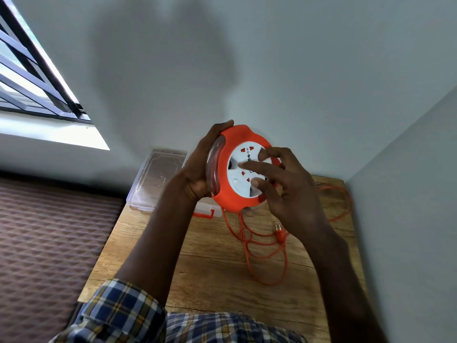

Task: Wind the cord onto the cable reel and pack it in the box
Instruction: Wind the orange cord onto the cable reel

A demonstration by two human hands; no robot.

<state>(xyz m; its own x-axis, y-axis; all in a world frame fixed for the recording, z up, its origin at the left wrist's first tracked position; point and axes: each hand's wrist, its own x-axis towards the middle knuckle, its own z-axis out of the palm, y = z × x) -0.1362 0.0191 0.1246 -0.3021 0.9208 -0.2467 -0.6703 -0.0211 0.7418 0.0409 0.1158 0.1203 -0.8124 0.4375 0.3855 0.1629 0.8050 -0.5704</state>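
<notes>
Left hand (197, 169) grips reel (237, 194) rim; right hand (284, 191) fingers spread on face.

Orange reel (231, 194) upright (cord (267, 256) loose)

Smooth plastic cable reel (223, 167) (grainy wood table (212, 266))
</notes>
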